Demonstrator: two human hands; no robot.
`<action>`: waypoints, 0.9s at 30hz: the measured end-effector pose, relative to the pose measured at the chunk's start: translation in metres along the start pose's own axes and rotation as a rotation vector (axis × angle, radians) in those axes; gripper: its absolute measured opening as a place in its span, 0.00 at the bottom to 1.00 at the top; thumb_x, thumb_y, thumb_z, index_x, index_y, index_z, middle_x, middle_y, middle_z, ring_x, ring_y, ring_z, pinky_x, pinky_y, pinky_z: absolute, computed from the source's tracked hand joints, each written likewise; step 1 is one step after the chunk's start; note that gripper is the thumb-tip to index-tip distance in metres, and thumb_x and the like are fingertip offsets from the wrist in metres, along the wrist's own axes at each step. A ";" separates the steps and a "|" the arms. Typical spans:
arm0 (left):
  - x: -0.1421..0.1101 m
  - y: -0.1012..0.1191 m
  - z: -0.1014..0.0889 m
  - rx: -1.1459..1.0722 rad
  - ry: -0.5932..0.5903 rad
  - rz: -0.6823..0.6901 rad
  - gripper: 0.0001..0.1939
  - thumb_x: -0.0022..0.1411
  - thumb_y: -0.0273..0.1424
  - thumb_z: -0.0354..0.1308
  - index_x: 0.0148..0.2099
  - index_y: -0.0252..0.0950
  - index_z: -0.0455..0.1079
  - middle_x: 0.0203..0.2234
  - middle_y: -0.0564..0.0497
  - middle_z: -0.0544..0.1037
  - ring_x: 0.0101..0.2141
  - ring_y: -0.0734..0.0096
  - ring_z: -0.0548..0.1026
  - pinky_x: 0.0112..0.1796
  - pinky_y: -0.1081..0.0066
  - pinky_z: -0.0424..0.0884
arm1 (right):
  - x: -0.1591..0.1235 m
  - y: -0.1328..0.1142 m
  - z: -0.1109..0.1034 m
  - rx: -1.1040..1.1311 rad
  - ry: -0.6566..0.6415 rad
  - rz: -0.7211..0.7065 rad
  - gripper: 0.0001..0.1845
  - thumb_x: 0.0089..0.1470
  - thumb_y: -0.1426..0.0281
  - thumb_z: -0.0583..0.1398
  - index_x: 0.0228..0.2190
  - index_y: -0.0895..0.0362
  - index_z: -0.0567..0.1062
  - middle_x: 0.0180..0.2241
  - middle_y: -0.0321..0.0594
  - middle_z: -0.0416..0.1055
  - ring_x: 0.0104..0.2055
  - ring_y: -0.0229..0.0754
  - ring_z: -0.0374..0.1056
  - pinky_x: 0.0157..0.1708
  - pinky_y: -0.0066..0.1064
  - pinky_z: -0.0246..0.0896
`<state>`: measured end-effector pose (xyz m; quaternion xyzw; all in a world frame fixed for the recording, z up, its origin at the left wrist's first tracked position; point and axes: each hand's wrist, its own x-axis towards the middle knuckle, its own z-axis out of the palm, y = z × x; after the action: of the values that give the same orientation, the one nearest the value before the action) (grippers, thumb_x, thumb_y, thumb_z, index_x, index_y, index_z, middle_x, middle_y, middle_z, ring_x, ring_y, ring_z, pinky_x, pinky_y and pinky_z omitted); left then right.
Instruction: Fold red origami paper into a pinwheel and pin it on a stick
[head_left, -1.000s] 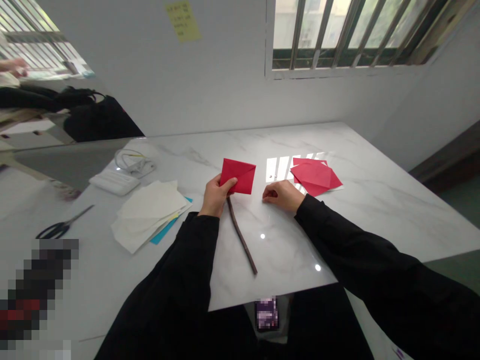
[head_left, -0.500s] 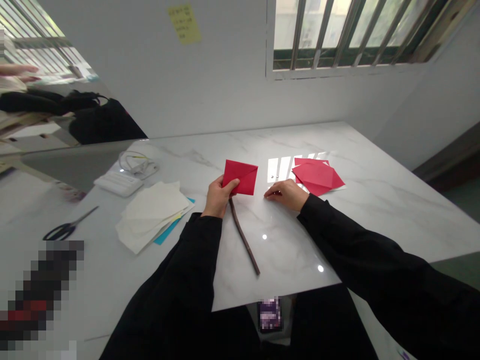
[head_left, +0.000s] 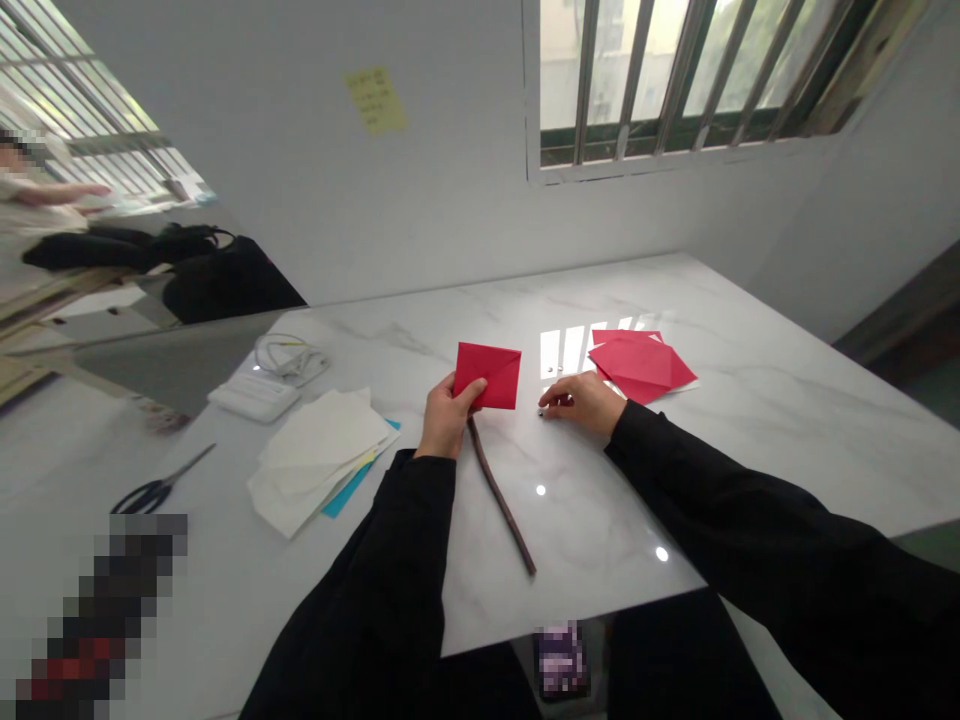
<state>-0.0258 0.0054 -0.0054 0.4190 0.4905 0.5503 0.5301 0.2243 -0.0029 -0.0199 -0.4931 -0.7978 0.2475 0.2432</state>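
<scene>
My left hand [head_left: 444, 418] pinches the lower left corner of a folded red paper square [head_left: 489, 375], holding it a little above the white marble table [head_left: 750, 420]. A thin brown stick [head_left: 501, 495] lies on the table just below that hand, running toward me. My right hand [head_left: 583, 402] rests on the table to the right of the red square, fingers curled together, fingertips pinched on something tiny that I cannot make out. Both arms wear black sleeves.
Several red paper pieces [head_left: 641, 362] lie right of my right hand. A stack of white sheets over a blue one [head_left: 319, 455], scissors [head_left: 161, 487], a white box [head_left: 255, 396] and a coiled cable [head_left: 292, 357] sit at left. Another person's arm [head_left: 52, 195] shows far left.
The view has tilted, so everything sits slightly lower in frame. My hands, the red square and the stick keep nearly the same places relative to each other.
</scene>
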 end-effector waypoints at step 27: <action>-0.003 -0.004 0.000 0.043 -0.098 0.045 0.29 0.44 0.45 0.80 0.44 0.30 0.82 0.37 0.44 0.86 0.36 0.60 0.82 0.44 0.63 0.78 | 0.004 0.004 0.000 0.084 0.198 -0.004 0.06 0.60 0.77 0.65 0.33 0.56 0.84 0.35 0.43 0.83 0.38 0.44 0.77 0.43 0.34 0.69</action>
<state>-0.0247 0.0019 -0.0088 0.4680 0.4661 0.5301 0.5317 0.2256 0.0020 -0.0224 -0.5028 -0.7598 0.2303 0.3418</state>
